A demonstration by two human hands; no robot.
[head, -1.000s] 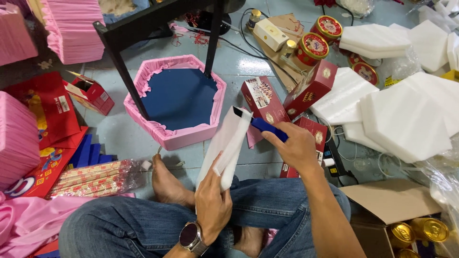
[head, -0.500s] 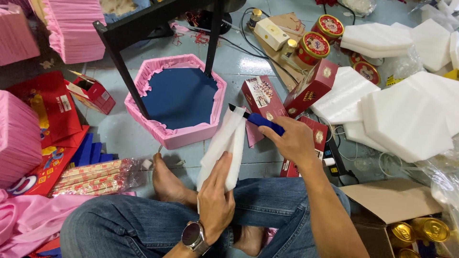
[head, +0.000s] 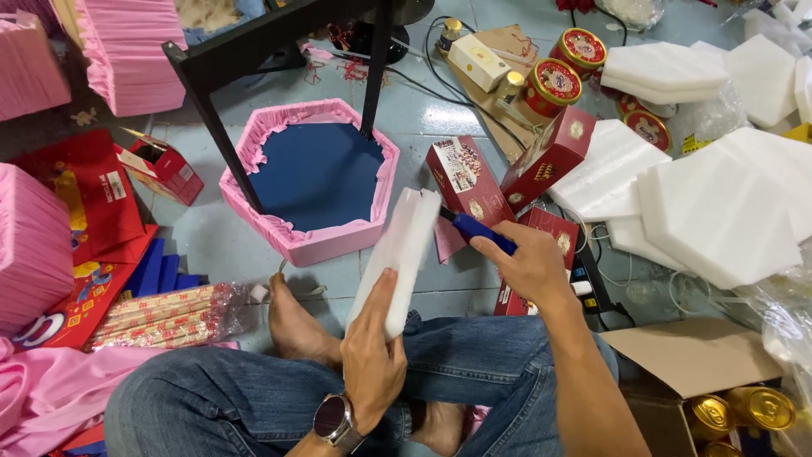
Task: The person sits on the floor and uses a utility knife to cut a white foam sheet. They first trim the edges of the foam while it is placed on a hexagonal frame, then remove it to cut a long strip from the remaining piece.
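Observation:
My left hand [head: 374,355] grips the lower end of a long white foam piece [head: 399,254], held upright and tilted over my lap. A watch sits on that wrist. My right hand [head: 531,269] holds a blue-handled knife [head: 475,229], its tip at the foam's upper right edge near a notch. Just beyond the foam lies a pink hexagonal box [head: 317,179] with a dark blue inside, on the tiled floor.
Black stand legs [head: 211,127] rise over the pink box. Red cartons [head: 467,179], round red tins [head: 554,82] and white foam hexagons [head: 727,211] lie to the right. An open cardboard box with gold cans [head: 744,410] sits lower right. Pink stacks [head: 34,245] and wrapped chopsticks [head: 165,315] lie left.
My left hand has tilted the foam piece more upright and shifted it slightly right. My right hand with the knife stays at its upper edge.

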